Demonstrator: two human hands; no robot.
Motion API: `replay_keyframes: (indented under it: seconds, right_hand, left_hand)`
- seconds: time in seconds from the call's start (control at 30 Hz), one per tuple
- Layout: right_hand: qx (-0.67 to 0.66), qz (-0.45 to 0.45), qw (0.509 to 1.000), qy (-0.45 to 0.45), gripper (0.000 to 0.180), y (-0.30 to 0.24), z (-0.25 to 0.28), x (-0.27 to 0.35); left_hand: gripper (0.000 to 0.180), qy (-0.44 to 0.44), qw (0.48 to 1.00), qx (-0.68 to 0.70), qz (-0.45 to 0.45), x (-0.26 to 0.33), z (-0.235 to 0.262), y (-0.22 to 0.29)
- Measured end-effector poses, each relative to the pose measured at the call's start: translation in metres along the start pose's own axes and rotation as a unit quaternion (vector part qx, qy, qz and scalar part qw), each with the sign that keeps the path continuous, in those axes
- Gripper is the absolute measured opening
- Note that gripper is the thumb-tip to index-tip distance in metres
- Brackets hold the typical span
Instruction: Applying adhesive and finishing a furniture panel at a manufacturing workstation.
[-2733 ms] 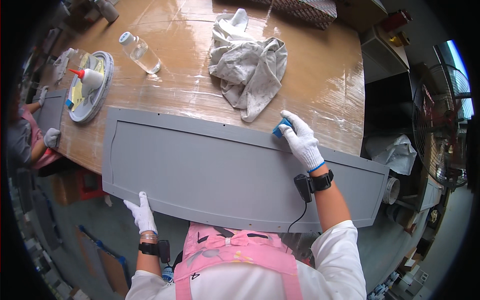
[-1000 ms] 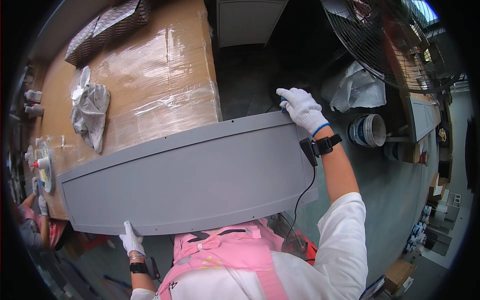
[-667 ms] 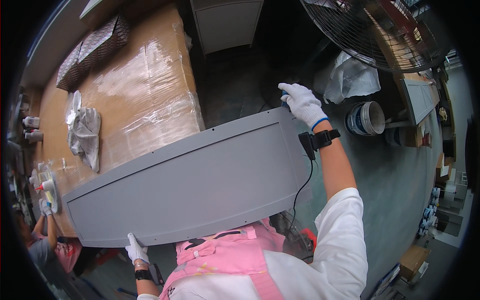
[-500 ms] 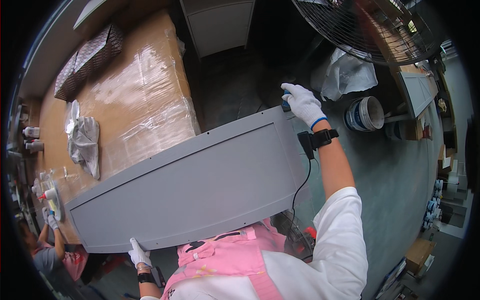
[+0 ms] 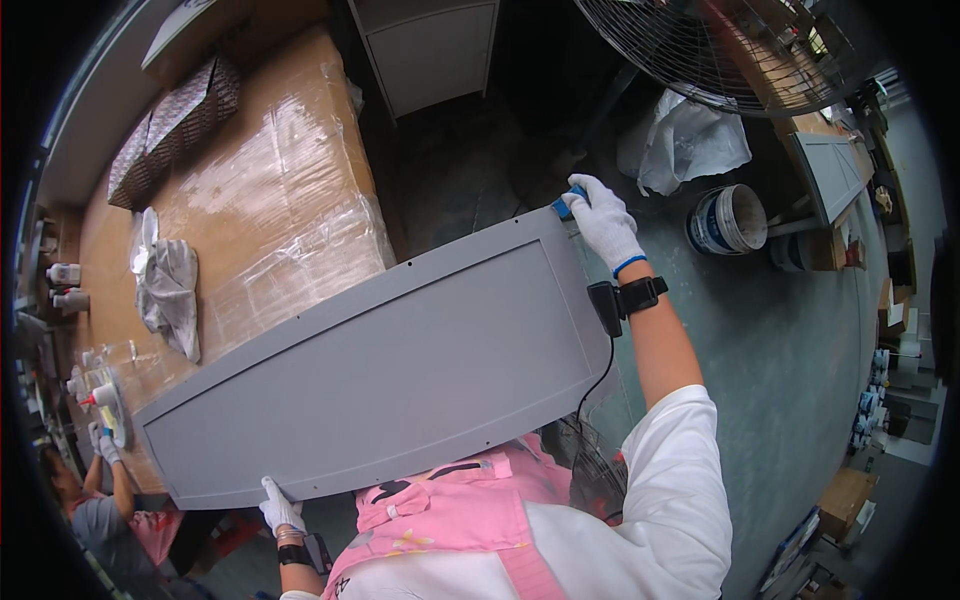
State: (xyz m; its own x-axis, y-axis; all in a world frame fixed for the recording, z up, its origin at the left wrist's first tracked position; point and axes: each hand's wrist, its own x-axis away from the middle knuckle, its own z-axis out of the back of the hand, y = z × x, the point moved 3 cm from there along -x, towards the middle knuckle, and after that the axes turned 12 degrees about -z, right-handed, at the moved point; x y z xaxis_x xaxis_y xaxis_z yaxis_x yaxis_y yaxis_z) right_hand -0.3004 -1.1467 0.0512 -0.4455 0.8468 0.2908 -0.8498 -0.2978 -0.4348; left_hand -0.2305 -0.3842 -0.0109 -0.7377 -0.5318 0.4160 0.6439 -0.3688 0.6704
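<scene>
A long grey panel (image 5: 380, 370) with a recessed middle and a raised frame lies slantwise in front of me, partly over the wrapped table. My right hand (image 5: 608, 224), in a white glove with a blue cuff, is closed on a small blue block (image 5: 568, 203) at the panel's far right corner. The block appears to touch the edge there. At the near edge, toward the left, my left hand (image 5: 280, 508) grips the panel, one gloved finger stretched over its top; the other fingers are mostly hidden.
The table (image 5: 300, 130) is covered in brown board and clear film, with a grey cloth (image 5: 168, 285) and a patterned box (image 5: 175, 130) on it. A co-worker (image 5: 110, 500) is at the far left. A large fan (image 5: 720, 50) and a white bucket (image 5: 730, 220) stand right.
My right hand has come slightly down and left, bringing the blue block against the panel's corner. The left hand keeps its place on the near edge.
</scene>
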Motion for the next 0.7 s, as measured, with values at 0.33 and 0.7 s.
replay_keyframes:
  seconds: [0.33,0.7]
  right_hand:
    - [0.005,0.000,1.000,-0.009,0.040,0.032,0.004,0.034]
    - [-0.052,-0.015,0.998,-0.017,0.038,0.102,0.008,0.111]
  left_hand:
    - [0.085,-0.036,0.999,-0.008,-0.014,-0.008,0.001,-0.004]
    - [0.083,-0.107,0.991,-0.081,0.004,-0.033,0.011,-0.010]
